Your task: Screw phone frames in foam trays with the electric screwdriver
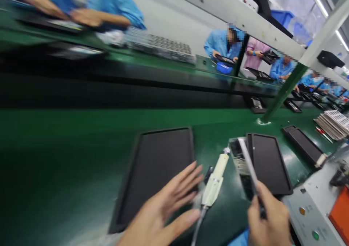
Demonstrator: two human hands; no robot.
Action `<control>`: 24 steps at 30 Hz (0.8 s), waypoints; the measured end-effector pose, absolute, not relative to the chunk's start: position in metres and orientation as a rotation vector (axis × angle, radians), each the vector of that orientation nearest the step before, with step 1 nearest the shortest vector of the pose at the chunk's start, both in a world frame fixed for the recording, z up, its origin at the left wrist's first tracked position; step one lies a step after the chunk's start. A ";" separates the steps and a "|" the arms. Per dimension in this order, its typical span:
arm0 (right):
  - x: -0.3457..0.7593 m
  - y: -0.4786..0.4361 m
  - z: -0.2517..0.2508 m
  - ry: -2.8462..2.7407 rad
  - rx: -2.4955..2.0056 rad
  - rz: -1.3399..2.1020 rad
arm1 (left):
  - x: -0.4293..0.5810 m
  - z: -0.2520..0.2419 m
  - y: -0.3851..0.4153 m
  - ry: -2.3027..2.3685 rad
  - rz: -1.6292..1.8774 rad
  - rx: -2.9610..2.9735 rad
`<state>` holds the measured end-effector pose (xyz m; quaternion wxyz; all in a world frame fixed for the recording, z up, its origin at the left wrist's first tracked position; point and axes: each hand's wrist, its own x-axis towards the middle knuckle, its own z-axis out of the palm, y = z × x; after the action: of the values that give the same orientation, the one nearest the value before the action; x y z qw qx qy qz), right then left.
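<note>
My left hand (pixel 169 206) is open, its fingers spread beside the lower right edge of a black tray (pixel 163 162) on the green bench. Between my hands lies a cream electric screwdriver (pixel 216 180), its cord trailing toward me; neither hand grips it. My right hand (pixel 268 215) is closed on a long, thin light-grey strip (pixel 248 160) with a darker lower end, which points up and away from me. What exactly it is cannot be made out. Behind the strip are a clear box (pixel 240 162) with small dark contents and a second black tray (pixel 269 162).
A grey control box (pixel 307 211) stands at lower right, near an orange object (pixel 340 209). Further right lie another black tray (pixel 305 146) and stacked boards (pixel 334 124). A green post (pixel 285 91) rises from the bench. Co-workers in blue sit across a raised conveyor (pixel 169 71).
</note>
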<state>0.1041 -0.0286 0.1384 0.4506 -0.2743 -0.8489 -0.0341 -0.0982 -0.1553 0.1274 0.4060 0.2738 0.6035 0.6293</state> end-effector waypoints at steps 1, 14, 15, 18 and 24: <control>0.073 -0.037 0.132 -2.130 -0.538 -0.051 | -0.095 0.134 -0.149 1.367 1.639 0.627; 0.043 -0.024 0.079 -2.247 -0.494 0.463 | -0.179 0.103 -0.133 1.103 2.049 0.163; 0.043 -0.023 0.077 -2.231 -0.536 0.530 | -0.179 0.102 -0.132 1.093 2.038 0.172; 0.039 -0.026 0.077 -2.203 -0.645 0.711 | -0.177 0.102 -0.131 1.058 2.000 0.214; 0.022 -0.034 0.081 -2.237 -0.697 0.922 | -0.176 0.099 -0.133 1.004 1.966 0.271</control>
<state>0.0217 -0.0344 0.0812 0.3067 -0.2634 -0.8457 0.3484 -0.1763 -0.1325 0.0988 0.4428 0.1094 0.4049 0.7925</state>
